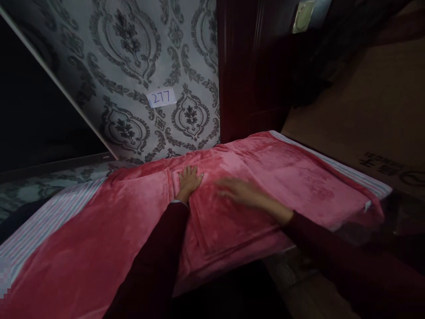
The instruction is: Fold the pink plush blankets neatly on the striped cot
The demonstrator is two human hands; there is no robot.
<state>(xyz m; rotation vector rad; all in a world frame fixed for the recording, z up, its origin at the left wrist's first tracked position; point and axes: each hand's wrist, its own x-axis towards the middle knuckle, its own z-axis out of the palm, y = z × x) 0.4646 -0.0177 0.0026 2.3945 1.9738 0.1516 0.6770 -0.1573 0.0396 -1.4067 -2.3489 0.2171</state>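
Observation:
A pink-red plush blanket is spread over a long flat surface, with folded layers and raised edges in the middle. My left hand lies flat on it, fingers spread, beside a fold edge. To the right, my right hand is over the folded part of the blanket. Motion blurs it, but its fingers look stretched out with nothing in them. Whether it touches the fabric I cannot tell.
Striped cloth shows beneath the blanket at both ends. Behind stand a patterned wall with a paper marked 277 and a dark red door. A large cardboard box is at the right.

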